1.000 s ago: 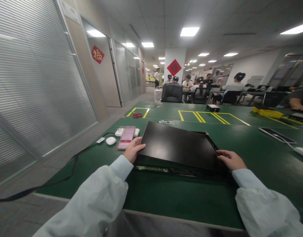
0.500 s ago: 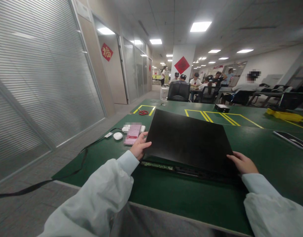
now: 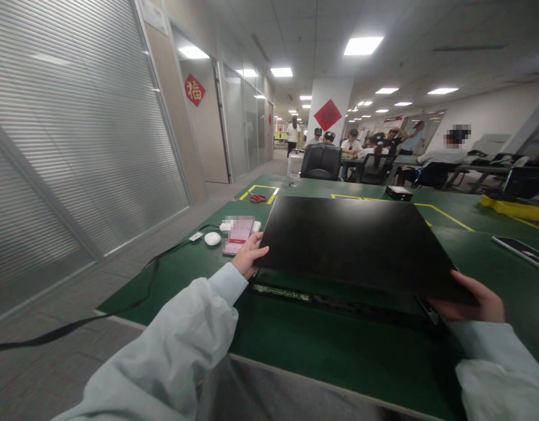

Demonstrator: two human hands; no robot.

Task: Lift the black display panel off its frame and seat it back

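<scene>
A black, flat screen panel is held tilted above the green table, its far edge away from me. My left hand grips its left edge, thumb on the face. At the near right corner my right hand is closed round the panel, with the fingers partly hidden beneath. Below the near edge, a narrow green circuit board and a dark strip show. How these join the panel is hidden by its underside.
Left of the panel are a pink-screened phone, a white rounded case and a black strap. Red-handled scissors and a black box lie farther back. Another phone is at right; people sit beyond.
The panel's right side has swung up and toward me, carried by my right hand, which moved right. Its surface now catches ceiling light. My left hand has stayed nearly in place.
</scene>
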